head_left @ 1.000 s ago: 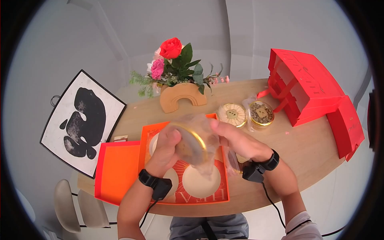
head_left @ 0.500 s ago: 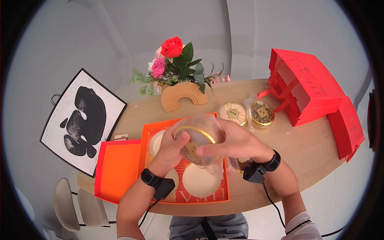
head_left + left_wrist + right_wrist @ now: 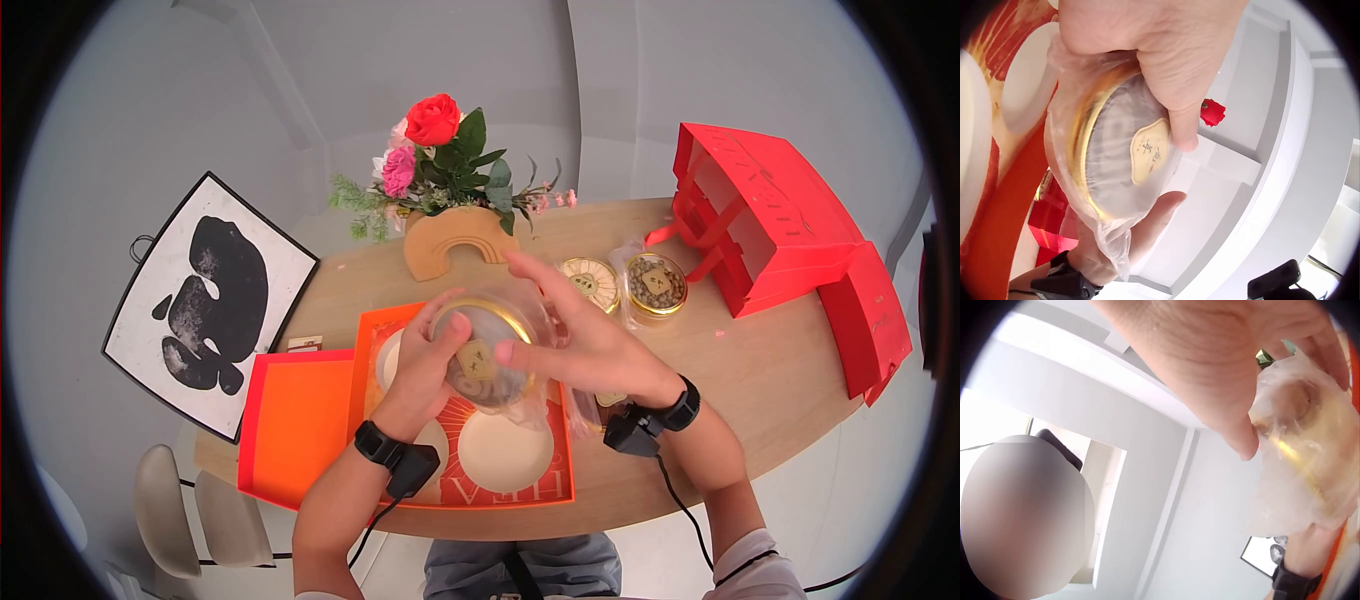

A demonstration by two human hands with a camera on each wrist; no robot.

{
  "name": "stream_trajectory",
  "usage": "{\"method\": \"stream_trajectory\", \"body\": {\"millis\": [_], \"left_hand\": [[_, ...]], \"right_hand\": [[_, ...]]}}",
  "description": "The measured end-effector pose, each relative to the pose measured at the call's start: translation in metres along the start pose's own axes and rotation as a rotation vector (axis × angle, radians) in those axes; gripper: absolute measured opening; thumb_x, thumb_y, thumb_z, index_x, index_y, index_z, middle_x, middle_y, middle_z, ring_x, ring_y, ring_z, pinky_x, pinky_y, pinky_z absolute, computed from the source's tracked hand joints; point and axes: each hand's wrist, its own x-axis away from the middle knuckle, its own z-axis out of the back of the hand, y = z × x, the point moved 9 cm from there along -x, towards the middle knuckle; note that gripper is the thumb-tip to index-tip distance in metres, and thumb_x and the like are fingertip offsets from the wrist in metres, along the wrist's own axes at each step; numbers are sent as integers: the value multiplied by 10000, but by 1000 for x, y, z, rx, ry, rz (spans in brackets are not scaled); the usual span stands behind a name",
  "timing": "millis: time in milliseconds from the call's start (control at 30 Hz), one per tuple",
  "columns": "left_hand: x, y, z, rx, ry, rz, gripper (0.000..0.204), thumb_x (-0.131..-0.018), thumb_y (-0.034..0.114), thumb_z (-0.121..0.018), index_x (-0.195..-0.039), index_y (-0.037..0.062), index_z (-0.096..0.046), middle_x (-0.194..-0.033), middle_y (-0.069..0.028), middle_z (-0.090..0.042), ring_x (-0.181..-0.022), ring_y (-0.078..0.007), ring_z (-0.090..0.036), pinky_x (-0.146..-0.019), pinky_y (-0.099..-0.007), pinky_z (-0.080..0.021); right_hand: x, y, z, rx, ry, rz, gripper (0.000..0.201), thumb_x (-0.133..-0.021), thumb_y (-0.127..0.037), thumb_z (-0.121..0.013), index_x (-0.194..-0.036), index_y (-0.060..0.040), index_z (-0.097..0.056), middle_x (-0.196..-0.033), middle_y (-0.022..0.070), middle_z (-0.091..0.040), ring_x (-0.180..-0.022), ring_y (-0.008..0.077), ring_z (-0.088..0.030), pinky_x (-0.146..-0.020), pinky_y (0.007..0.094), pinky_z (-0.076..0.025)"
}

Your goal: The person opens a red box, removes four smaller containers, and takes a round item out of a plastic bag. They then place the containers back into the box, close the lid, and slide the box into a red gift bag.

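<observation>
A round clear jar [image 3: 490,385] with a gold rim and a cream label is held up over an orange box [image 3: 505,450] with round white recesses. A loose clear plastic bag [image 3: 1291,500] wraps the jar. My left hand [image 3: 418,372] grips the jar from the left, its thumb on the lid beside the label [image 3: 1149,150]. To the right of the jar, my right hand [image 3: 603,345] has its fingers spread straight, with the thumb tip right at the jar's edge. Part of another bagged jar [image 3: 608,400] shows beneath my right wrist.
Two gold-rimmed jars, one pale-topped [image 3: 592,284] and one dark-filled [image 3: 657,284], stand behind my right hand. A red carton [image 3: 790,210] is at the right. An orange tray [image 3: 300,425], a framed print [image 3: 215,300] and a flower vase [image 3: 455,240] also occupy the table.
The jar has tilted so that its labelled lid faces me. My right hand has loosened from the bag and spread its fingers, while my left hand keeps hold.
</observation>
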Motion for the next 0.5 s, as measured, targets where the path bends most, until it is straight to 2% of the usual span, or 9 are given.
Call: {"method": "stream_trajectory", "body": {"millis": [33,67,133,333,500], "left_hand": [[0,0,0,-6,6,-3,701,-918,330,-784,-1438,10,-439,-1278,-105,-619,-1128,-172,-636,-965,-333,-548],[0,0,-1,-6,6,-2,701,-918,330,-784,-1438,10,-439,-1278,-105,-619,-1128,-172,-636,-965,-333,-548],[1,0,-1,5,10,-2,686,-916,324,-788,-1428,16,-451,-1273,-96,-618,-1133,-165,-631,-967,-329,-545],[0,-5,-2,9,-36,8,687,-890,311,-815,-1414,31,-469,-1281,-78,-611,-1171,-172,-613,-994,-336,-531],[2,-2,-5,11,-28,1,706,-867,299,-838,-1411,36,-474,-1300,-80,-602,-1180,-187,-612,-1002,-350,-530]], "right_hand": [[0,-15,2,192,26,149,845,-887,-306,-801,-1550,-25,-359,-1195,98,-657,-1014,160,-619,-881,293,-509],[1,-21,3,192,26,148,845,-887,-306,-801,-1550,-25,-359,-1195,98,-657,-1014,160,-619,-881,293,-509],[6,-4,-4,105,-119,-202,831,-882,-333,-798,-1533,-17,-389,-1148,103,-668,-961,147,-606,-845,281,-503],[6,3,-7,53,-164,-264,750,-864,-336,-804,-1459,-5,-490,-1089,97,-685,-927,128,-614,-822,282,-507],[5,6,-4,1,-163,-256,707,-843,-279,-828,-1418,1,-529,-1121,91,-693,-971,135,-638,-852,292,-519]]}}
